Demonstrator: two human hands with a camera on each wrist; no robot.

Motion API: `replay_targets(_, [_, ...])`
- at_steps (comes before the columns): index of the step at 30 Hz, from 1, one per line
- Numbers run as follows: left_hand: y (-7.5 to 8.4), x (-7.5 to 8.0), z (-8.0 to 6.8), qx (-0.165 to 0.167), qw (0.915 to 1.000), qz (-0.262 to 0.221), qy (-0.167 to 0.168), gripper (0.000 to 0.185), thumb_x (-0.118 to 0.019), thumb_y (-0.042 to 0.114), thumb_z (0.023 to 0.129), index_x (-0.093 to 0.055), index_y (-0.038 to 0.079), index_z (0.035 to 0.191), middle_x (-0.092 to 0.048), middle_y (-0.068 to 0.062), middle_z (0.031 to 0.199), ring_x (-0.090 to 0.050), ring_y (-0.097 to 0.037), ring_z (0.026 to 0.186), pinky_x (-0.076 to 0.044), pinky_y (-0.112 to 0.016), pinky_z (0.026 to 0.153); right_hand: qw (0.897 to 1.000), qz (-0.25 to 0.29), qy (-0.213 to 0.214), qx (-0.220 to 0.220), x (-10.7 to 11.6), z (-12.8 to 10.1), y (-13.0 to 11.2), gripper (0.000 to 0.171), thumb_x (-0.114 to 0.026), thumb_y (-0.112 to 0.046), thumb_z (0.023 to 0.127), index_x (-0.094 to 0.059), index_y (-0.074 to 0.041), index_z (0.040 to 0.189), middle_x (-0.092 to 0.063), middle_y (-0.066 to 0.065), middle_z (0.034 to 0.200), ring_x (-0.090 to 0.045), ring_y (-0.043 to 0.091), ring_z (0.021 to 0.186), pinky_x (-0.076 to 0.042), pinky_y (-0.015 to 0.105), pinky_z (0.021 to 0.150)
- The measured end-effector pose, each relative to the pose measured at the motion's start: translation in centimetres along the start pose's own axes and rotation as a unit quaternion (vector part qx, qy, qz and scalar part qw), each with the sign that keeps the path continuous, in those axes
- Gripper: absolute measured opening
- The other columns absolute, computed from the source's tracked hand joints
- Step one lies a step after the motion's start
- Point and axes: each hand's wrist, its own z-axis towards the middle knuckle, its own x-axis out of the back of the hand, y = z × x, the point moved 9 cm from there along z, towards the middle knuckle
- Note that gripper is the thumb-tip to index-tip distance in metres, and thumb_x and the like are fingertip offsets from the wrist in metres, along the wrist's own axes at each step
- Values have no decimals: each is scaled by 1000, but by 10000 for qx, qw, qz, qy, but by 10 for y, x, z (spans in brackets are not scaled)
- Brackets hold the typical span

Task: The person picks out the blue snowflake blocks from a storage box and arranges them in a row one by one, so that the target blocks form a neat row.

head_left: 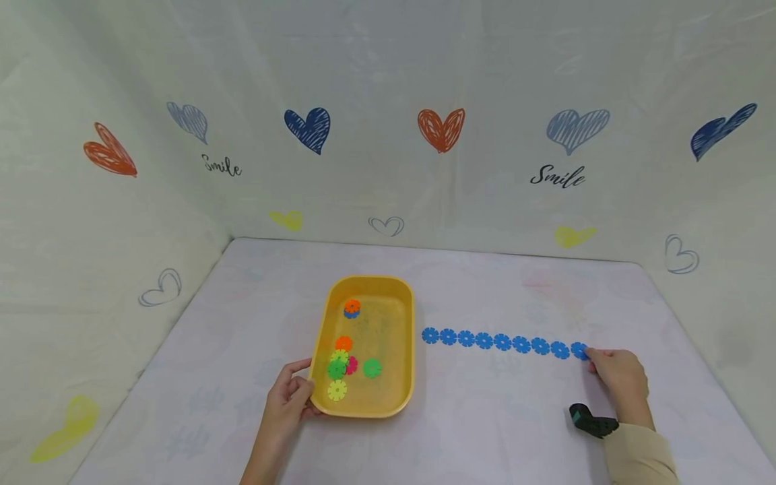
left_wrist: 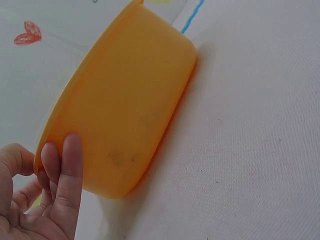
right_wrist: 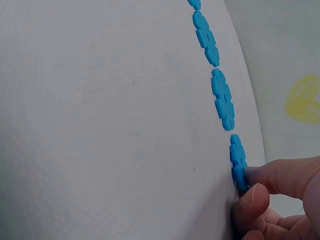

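At the near left corner of a yellow plastic tray (head_left: 405, 404), my left hand (head_left: 286, 399) grips the rim, with fingers against the outer wall in the left wrist view. Several flower-shaped plastic discs lie in the tray, among them a green disc (head_left: 372, 368), a yellow disc (head_left: 337, 390) and an orange disc (head_left: 343, 344). Right of it, blue flower discs (head_left: 483, 340) form a long row on the table. My right hand (head_left: 623, 377) pinches the edge of the rightmost blue flower disc (right_wrist: 238, 157) between thumb and finger, close on the tabletop.
A pale cloth covers the table (head_left: 497, 424), which meets a white curtain (head_left: 376, 182) printed with hearts at the back and sides. A black wrist camera (head_left: 591, 423) sits by the right sleeve (head_left: 639, 455), over the table.
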Motion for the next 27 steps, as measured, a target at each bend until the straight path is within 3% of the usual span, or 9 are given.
replay_targets(22, [3, -1, -2, 30, 10000, -44, 34, 40, -45, 7, 90, -40, 10, 130, -48, -4, 74, -56, -15, 57, -55, -28, 59, 9999, -136, -96, -25, -2, 0, -3, 39, -45, -34, 89, -59, 2, 83, -54, 3, 61, -46, 26, 74, -31, 33, 61])
replay_targets(27, [2, -1, -2, 61, 10000, -38, 69, 39, -44, 6, 90, -42, 11, 129, -47, -5, 73, -57, -16, 57, -55, -29, 59, 9998, -104, -172, 17, -2, -2, -4, 44, -44, -35, 90, -57, 6, 95, -54, 2, 63, -47, 26, 77, -32, 33, 62])
